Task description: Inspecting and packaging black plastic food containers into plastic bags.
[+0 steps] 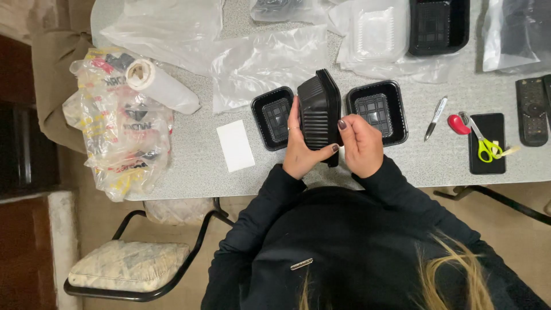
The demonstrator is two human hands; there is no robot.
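Observation:
A stack of black plastic trays (pixel 319 112) stands on edge above the grey table, held between both hands. My left hand (pixel 299 148) grips its left side with the thumb across the front. My right hand (pixel 361 143) holds the right edge, thumb on the rim. One black tray (pixel 272 117) lies open side up just left of the stack. Another black tray (pixel 379 111) lies open to the right.
A white card (pixel 235 145) lies left of the hands. Clear plastic bags (pixel 264 57), a roll of bags (pixel 160 86) and a printed bag (pixel 123 132) cover the left and back. A marker (pixel 436 117), scissors (pixel 482 140) on a phone (pixel 487 143), a remote (pixel 532 112) and a larger tray (pixel 439 26) sit right.

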